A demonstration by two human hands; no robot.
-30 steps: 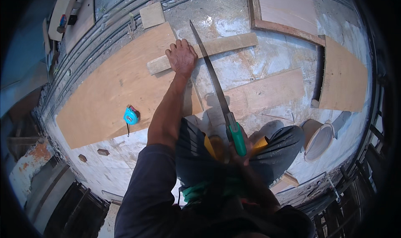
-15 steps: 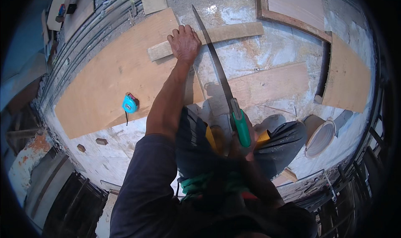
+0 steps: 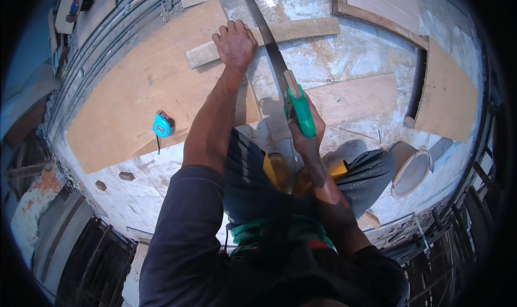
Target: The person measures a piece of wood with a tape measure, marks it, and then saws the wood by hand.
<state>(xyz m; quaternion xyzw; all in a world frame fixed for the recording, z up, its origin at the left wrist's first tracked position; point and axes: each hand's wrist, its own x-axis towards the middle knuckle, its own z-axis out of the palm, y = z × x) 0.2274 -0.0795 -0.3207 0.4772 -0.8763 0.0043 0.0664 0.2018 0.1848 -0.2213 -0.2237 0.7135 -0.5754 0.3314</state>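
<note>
My right hand (image 3: 309, 124) is wrapped round the green handle of a handsaw (image 3: 272, 50). Its long dark blade points away from me and lies across a narrow wooden plank (image 3: 304, 29). Just left of the blade, my left hand (image 3: 235, 44) presses down on that plank, fingers curled over its far edge. The plank's left end rests on a large plywood sheet (image 3: 129, 86); its right part extends past the saw over the pale floor.
A turquoise tape measure (image 3: 162, 125) lies on the plywood. Two small wood blocks (image 3: 126, 175) sit left of me. A flat board (image 3: 353, 98) lies to the right, near a wooden frame (image 3: 379, 26) and a round container (image 3: 412, 173). Metal rods run along the far left.
My right hand has pushed the saw forward, away from me, so the handle is nearer the plank and the blade reaches farther past it. My left hand stays on the plank.
</note>
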